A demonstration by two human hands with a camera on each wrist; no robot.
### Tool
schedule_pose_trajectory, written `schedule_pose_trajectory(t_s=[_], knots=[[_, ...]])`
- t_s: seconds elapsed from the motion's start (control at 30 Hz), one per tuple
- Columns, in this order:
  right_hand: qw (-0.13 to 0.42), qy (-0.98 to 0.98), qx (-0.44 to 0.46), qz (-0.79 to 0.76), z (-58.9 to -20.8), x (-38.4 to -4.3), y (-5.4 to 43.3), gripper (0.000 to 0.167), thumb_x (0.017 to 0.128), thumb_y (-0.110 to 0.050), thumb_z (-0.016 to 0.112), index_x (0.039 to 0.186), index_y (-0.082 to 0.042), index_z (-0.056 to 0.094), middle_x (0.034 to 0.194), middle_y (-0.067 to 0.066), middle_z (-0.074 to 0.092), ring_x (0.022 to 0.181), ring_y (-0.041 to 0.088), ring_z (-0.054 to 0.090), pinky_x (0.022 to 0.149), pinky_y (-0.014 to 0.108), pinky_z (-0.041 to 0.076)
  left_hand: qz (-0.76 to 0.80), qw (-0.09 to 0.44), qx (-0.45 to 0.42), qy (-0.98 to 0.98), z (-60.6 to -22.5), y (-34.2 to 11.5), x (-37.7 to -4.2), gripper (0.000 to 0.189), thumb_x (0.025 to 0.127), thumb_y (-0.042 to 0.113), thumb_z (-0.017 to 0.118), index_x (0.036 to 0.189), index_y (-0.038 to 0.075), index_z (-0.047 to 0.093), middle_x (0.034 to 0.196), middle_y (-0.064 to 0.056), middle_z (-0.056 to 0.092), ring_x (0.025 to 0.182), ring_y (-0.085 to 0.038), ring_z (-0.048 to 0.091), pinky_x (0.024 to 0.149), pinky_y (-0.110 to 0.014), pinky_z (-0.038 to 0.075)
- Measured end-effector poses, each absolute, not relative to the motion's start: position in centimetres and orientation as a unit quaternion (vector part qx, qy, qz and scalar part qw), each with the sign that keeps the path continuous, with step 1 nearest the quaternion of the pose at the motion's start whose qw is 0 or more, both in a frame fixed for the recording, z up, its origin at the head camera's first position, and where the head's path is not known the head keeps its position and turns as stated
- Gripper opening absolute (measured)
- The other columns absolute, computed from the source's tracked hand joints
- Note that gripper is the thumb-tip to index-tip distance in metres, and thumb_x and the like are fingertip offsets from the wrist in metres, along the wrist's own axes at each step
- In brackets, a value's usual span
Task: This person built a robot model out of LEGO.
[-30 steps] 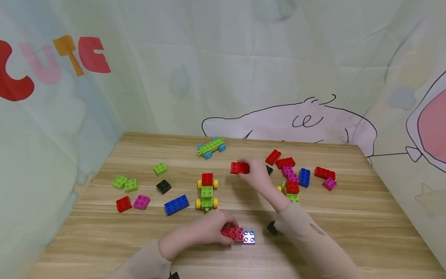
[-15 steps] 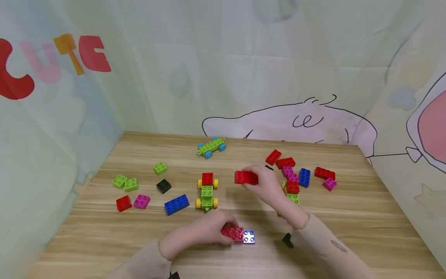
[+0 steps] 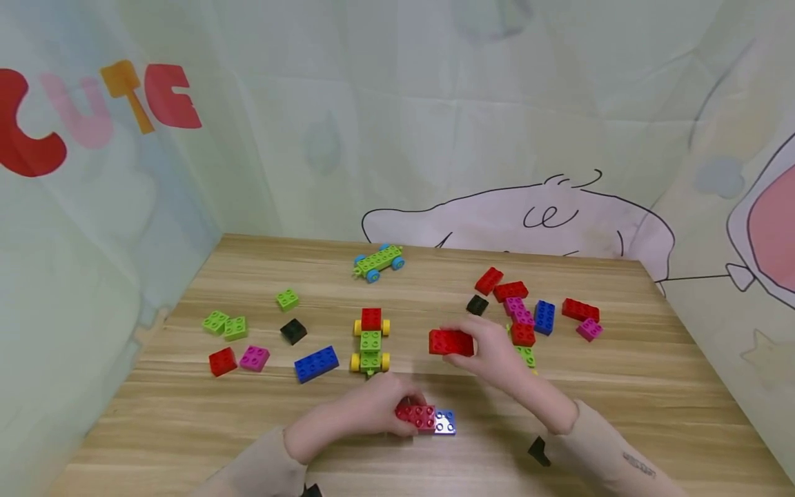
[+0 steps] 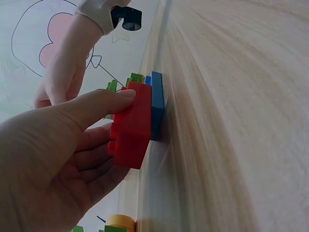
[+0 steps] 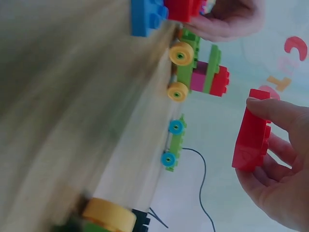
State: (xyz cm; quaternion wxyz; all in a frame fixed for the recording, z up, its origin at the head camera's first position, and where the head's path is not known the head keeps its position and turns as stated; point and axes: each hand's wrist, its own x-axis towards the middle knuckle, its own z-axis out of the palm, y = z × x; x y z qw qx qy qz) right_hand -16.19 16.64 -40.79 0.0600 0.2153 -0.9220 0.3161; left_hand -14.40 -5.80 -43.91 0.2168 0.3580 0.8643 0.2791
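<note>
My left hand [image 3: 380, 406] grips a long red building brick [image 4: 134, 126] between thumb and fingers. That brick sits on top of a blue brick [image 3: 445, 422], whose right end with shiny studs sticks out past it, low on the table. My right hand [image 3: 487, 351] pinches a second long red brick [image 5: 252, 133] by its long sides, studs up, raised over the table. It is a little behind and to the right of the stacked pair. Just beyond my left hand stands a green car with yellow wheels [image 3: 370, 342], stacked with green and red bricks.
A green car base with blue wheels [image 3: 379, 261] stands at the back. Left lie a blue brick [image 3: 317, 364], a black brick [image 3: 293, 331] and several small bricks. At right, past my right hand, lie red bricks [image 3: 511, 291], another blue brick [image 3: 544, 317] and a half-hidden green car [image 3: 525, 356].
My right hand has drawn the red brick toward me and slightly right, uncovering a black brick behind it. The left hand stays on its red brick.
</note>
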Motion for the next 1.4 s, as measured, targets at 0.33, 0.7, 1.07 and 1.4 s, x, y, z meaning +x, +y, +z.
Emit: schedule_pose_trajectory(t_s=[0.33,0.7,1.07,1.4], knots=[[0.027,-0.922,0.256,0.289,-42.1,-14.8,17.9,0.035,0.078,-0.011,0.082,0.112,-0.011,0.071,0.110,0.004,0.071,0.104,0.022,0.066,0.089,0.040,0.057,0.281,0.216,0.366,0.861,-44.0,-5.7,-14.5,0.033,0.080,0.024,0.081,0.109,0.013,0.072,0.092,0.013,0.067,0.077,0.003,0.053,0.070,-0.014,0.047],[-0.013,-0.919,0.269,0.289,-42.6,-13.9,18.5,0.034,0.077,-0.014,0.083,0.109,-0.013,0.071,0.106,0.001,0.071,0.098,0.017,0.066,0.083,0.030,0.057,0.280,0.213,0.367,0.861,-43.9,-5.8,-14.5,0.034,0.080,0.025,0.081,0.110,0.014,0.072,0.098,0.011,0.069,0.084,0.003,0.055,0.076,-0.016,0.048],[-0.089,-0.903,0.275,0.316,-44.2,-13.1,18.7,0.034,0.074,-0.019,0.085,0.105,-0.015,0.073,0.100,-0.005,0.071,0.092,0.006,0.062,0.080,0.022,0.053,0.282,0.221,0.353,0.864,-43.9,-5.7,-14.4,0.036,0.079,0.026,0.081,0.110,0.013,0.072,0.100,0.009,0.070,0.082,0.003,0.054,0.072,-0.015,0.047],[-0.123,-0.903,0.275,0.305,-44.7,-12.7,18.7,0.036,0.070,-0.023,0.086,0.103,-0.017,0.073,0.098,-0.008,0.071,0.092,0.004,0.062,0.083,0.024,0.050,0.284,0.225,0.349,0.864,-43.7,-5.8,-14.3,0.034,0.079,0.024,0.082,0.109,0.012,0.072,0.095,0.010,0.069,0.077,0.002,0.053,0.069,-0.015,0.047]])
